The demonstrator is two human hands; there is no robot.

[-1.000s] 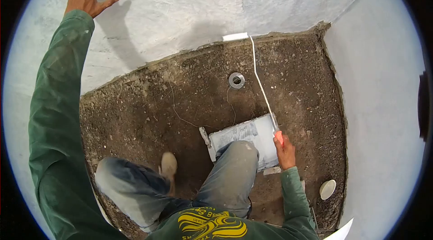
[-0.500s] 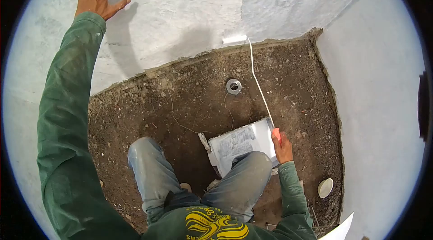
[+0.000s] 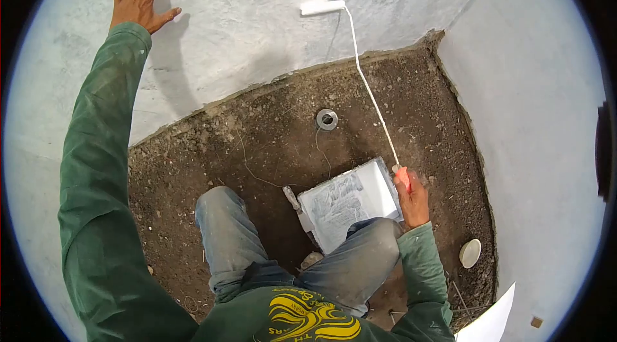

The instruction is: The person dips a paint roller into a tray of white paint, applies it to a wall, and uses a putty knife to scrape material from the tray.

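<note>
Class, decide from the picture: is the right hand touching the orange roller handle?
Touching. The head view shows the right hand closed around the orange roller handle.

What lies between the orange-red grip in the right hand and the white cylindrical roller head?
In the head view, a thin, bent white rod, mostly over brown soil.

On the green shirt stand yellow letters, from which "ARS" and "TH" can be read, while the other smaller lettering is unclear
</note>
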